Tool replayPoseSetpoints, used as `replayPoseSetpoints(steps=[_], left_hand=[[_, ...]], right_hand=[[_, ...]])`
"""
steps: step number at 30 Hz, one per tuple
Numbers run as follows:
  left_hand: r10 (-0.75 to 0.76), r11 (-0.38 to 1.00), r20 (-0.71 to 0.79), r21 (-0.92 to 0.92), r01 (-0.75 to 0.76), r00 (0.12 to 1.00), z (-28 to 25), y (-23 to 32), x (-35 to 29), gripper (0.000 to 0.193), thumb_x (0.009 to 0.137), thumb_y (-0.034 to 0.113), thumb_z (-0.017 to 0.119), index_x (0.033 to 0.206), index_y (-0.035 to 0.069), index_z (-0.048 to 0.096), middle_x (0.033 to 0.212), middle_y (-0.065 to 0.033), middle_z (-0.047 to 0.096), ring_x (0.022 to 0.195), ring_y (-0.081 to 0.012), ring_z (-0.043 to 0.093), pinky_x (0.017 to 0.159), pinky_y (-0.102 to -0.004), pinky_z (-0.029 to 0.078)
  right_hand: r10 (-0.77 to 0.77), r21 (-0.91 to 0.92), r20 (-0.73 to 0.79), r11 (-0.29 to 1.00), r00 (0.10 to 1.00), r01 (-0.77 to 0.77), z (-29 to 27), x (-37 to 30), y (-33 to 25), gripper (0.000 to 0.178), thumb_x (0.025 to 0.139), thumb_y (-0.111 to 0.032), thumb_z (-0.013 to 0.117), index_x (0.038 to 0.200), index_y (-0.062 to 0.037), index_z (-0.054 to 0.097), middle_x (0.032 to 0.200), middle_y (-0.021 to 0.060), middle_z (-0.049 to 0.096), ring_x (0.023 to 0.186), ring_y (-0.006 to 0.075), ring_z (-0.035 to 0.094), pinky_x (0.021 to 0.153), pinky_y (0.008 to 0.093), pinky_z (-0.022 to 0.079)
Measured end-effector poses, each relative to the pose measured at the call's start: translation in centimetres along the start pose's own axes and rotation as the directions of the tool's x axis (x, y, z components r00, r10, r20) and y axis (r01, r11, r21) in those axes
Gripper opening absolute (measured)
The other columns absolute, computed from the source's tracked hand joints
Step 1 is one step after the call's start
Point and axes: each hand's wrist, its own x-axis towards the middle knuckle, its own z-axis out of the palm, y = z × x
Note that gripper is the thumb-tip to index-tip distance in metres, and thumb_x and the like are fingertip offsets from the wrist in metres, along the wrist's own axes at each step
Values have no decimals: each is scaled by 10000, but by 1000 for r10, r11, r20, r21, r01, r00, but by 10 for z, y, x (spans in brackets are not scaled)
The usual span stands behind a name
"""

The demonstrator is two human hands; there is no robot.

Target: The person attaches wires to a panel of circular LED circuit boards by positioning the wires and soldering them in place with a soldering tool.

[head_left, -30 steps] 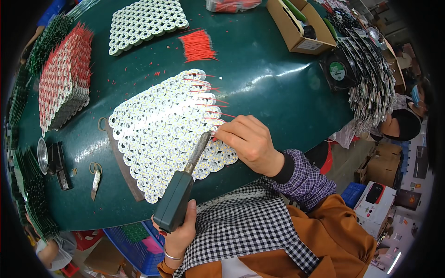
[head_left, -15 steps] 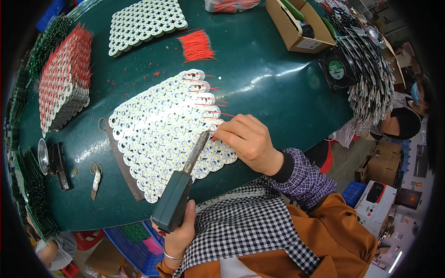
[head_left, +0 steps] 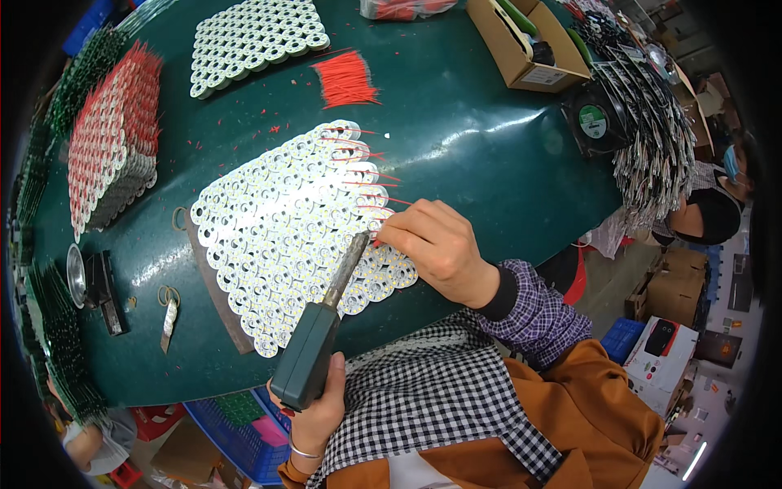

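A panel of round white LED boards point(head_left: 273, 232) lies in front of me on the green table. Short red wires point(head_left: 381, 176) stick out from its upper right edge. My left hand point(head_left: 320, 420) is wrapped around the dark green handle of a soldering iron point(head_left: 306, 356), whose metal tip meets the panel near its right edge. Beside that tip, my right hand point(head_left: 440, 248) pinches a red wire point(head_left: 377, 243), mostly hidden by the fingers.
A bundle of red wires point(head_left: 347, 80) and another white panel point(head_left: 257, 45) lie farther back. Stacked wired panels point(head_left: 114, 143) stand left, near scissors point(head_left: 169, 318) and a small metal dish point(head_left: 76, 275). A cardboard box point(head_left: 529, 53), a solder reel point(head_left: 593, 122) and a cable heap point(head_left: 656, 163) are at right.
The soldering iron's handle and my left hand have shifted very slightly right, with the tip staying at nearly the same spot. My right hand keeps its pinch there.
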Motion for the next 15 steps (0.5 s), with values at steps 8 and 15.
replayPoseSetpoints(steps=[8,15], left_hand=[[-195,927,-4,-328,183,981,-1,18,1,247,891,-13,709,1127,-49,647,955,-75,677,725,-115,607,616,-265,496],[-84,961,-37,-266,71,996,0,5,-2,440,870,-81,672,1295,-20,574,1152,-111,658,669,-78,575,520,-212,466]], right_hand=[[-10,-32,6,999,1000,10,-1,0,-1,159,756,-65,682,912,-44,656,886,33,632,790,195,601,661,318,460],[-32,-60,-41,998,999,30,-2,-1,-3,207,740,-67,686,943,-33,669,907,38,641,811,205,613,688,323,476]])
